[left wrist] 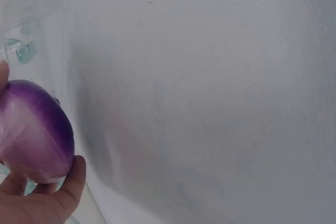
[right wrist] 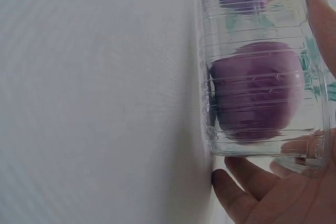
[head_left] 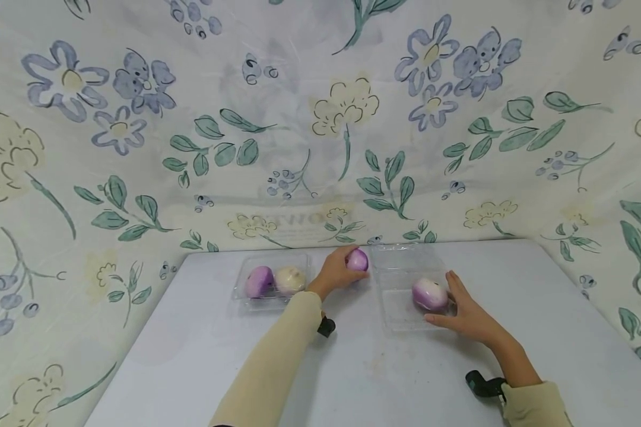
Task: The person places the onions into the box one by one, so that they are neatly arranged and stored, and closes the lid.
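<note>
My left hand [head_left: 338, 274] grips a purple onion [head_left: 358, 261] in the gap between two clear plastic boxes. In the left wrist view the purple onion [left wrist: 37, 129] lies between the thumb and fingers. My right hand [head_left: 472, 311] is spread at the right end of the right-hand clear box [head_left: 397, 317], thumb at the near side. A purple and white onion [head_left: 430, 295] sits inside that box, close to this hand. Through the ribbed wall in the right wrist view this onion [right wrist: 257, 93] shows, with the right hand's fingers [right wrist: 236, 192] just outside the box's end.
A second clear box [head_left: 269, 305] on the left holds a purple onion [head_left: 259, 282] and a pale, whitish onion [head_left: 290, 279]. Everything stands on a white table [head_left: 352, 379], with a flower-printed cloth [head_left: 299, 118] rising behind it.
</note>
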`<state>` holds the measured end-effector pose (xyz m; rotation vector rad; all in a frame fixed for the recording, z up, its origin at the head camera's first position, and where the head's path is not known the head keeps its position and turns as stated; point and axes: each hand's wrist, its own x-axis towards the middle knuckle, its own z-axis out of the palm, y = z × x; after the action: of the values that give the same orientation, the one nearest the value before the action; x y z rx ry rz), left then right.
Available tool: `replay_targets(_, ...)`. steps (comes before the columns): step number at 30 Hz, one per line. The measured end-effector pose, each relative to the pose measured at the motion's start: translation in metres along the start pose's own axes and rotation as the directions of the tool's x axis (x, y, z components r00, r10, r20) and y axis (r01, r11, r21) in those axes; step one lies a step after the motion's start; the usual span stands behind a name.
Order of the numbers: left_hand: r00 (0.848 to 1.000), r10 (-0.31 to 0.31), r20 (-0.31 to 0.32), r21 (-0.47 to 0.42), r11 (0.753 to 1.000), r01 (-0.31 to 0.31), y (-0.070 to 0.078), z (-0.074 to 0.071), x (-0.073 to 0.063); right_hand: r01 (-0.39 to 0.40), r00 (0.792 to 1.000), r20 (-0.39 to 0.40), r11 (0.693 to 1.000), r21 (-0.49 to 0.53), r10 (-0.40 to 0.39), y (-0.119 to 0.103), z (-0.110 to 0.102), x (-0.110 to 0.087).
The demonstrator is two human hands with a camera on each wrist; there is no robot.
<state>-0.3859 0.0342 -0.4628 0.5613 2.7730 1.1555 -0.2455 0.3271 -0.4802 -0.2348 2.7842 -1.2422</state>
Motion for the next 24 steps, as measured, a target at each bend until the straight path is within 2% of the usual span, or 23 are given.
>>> replay_targets(5, 1.0, 0.003, -0.029, -0.021, 1.0, -0.004, 0.002, -0.002, -0.001, 0.005, 1.0, -0.002, 1.0, 0.001, -0.005, 0.0, 0.0, 0.0)
replay_targets(13, 0.994, 0.063, -0.09, -0.082, 0.994, -0.071, 0.011, -0.003, -0.001, -0.001, 1.0, -0.003, 1.0, -0.004, 0.001, 0.0, 0.0, 0.0)
replay_targets(24, 0.992, 0.087, -0.096, -0.118, 0.988, -0.098, 0.016, -0.004, -0.001, -0.006, 1.0, -0.001, 1.0, 0.001, 0.006, 0.001, 0.001, 0.0)
